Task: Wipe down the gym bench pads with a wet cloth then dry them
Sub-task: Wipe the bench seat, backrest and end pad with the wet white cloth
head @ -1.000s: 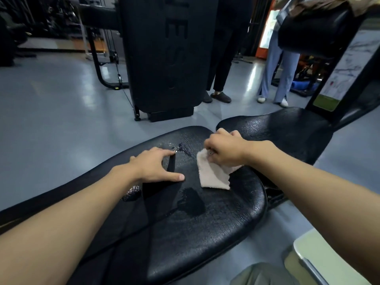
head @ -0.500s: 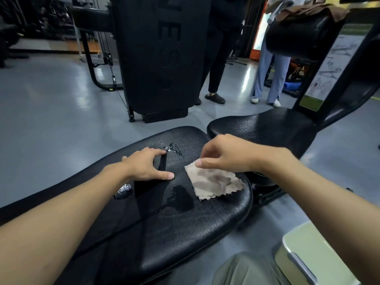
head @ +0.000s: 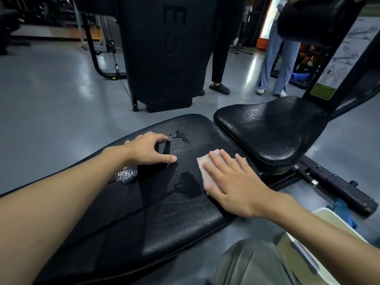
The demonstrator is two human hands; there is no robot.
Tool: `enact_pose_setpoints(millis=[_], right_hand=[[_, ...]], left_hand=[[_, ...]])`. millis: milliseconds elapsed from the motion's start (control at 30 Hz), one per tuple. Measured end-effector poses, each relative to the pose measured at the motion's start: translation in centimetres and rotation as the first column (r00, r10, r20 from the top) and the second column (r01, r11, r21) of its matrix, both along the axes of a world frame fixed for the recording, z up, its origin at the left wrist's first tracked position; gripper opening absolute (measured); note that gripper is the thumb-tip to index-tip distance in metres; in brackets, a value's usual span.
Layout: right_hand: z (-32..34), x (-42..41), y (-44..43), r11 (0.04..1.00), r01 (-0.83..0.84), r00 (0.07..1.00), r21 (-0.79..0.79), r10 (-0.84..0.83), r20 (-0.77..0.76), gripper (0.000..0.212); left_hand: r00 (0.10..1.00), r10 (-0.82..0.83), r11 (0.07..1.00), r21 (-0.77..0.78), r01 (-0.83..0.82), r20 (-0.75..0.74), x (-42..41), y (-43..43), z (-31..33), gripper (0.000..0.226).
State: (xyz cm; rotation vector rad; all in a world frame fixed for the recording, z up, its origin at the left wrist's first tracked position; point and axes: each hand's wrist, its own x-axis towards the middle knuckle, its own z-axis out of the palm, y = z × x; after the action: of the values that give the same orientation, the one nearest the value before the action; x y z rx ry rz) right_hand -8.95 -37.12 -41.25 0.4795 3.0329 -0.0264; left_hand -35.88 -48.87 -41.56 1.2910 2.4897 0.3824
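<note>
The long black bench pad [head: 164,214] runs from lower left toward the centre, with wet patches near its far end. A smaller black seat pad [head: 273,128] sits just beyond it to the right. A pale folded cloth [head: 202,164] lies on the long pad's right side. My right hand [head: 232,179] lies flat on the cloth with straight fingers and covers most of it. My left hand [head: 149,150] rests on the pad to the left, fingertips and thumb touching the surface, holding nothing.
A tall black machine housing [head: 164,50] stands behind the bench. Two people's legs [head: 277,64] stand on the grey floor at the back right. A white bin [head: 320,239] sits at the lower right by my knee. The bench's black frame rail [head: 337,190] extends right.
My right hand stopped pinching the cloth's corner and laid flat on top of it, pressing it to the pad. The cloth now sits folded under the palm. My left hand stayed put.
</note>
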Motion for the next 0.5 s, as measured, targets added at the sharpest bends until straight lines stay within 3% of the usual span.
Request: enact_pose_setpoints(millis=[167, 500], right_hand=[[-0.3, -4.3, 1.4, 0.999, 0.047, 0.998, -0.026, -0.048, -0.038, 0.051], [-0.2, -18.9, 6.7, 0.998, 0.050, 0.998, -0.027, -0.050, 0.023, 0.060]], left_hand=[[0.997, -0.025, 1.000, -0.012, 0.026, 0.068, -1.9, -1.4, -0.4, 0.129], [0.999, 0.023, 1.000, -0.005, -0.022, 0.047, -3.1, -1.3, -2.2, 0.120]])
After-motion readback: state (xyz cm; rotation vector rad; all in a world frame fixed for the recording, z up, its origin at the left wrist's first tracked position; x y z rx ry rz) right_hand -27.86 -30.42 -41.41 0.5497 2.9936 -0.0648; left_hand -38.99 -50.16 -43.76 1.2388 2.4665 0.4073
